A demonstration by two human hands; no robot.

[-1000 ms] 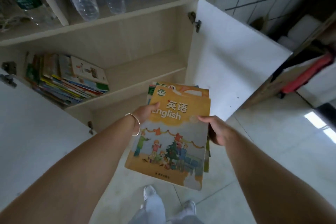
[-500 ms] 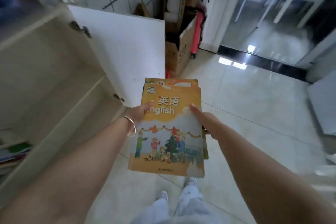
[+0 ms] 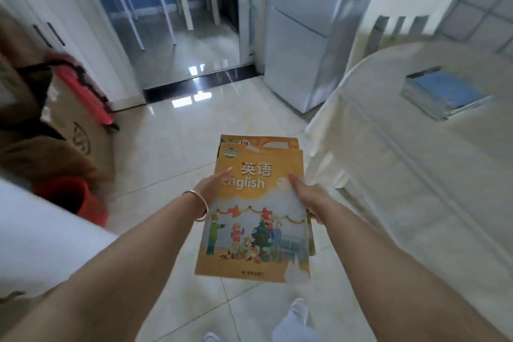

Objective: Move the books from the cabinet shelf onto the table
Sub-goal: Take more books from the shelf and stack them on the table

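I carry a small stack of books [image 3: 255,219] in front of me above the floor; the top one is an orange "English" textbook with a Christmas scene. My left hand [image 3: 212,186] grips the stack's left edge, thumb on the cover. My right hand [image 3: 308,197] grips the right edge the same way. The table [image 3: 388,161], draped in a cream cloth, stands to my right. A blue book pile [image 3: 444,94] lies on it. The cabinet shelf is out of view.
A white cabinet door [image 3: 41,230] juts in at lower left. Cardboard boxes [image 3: 69,133] and a red item [image 3: 83,89] stand at left. A white fridge [image 3: 302,36] and a white chair [image 3: 399,16] stand behind the table. A doorway [image 3: 180,36] opens ahead over glossy tiles.
The view has swung right, away from the cabinet shelf toward the doorway and the table. Both hands keep the same hold on the stack of books.
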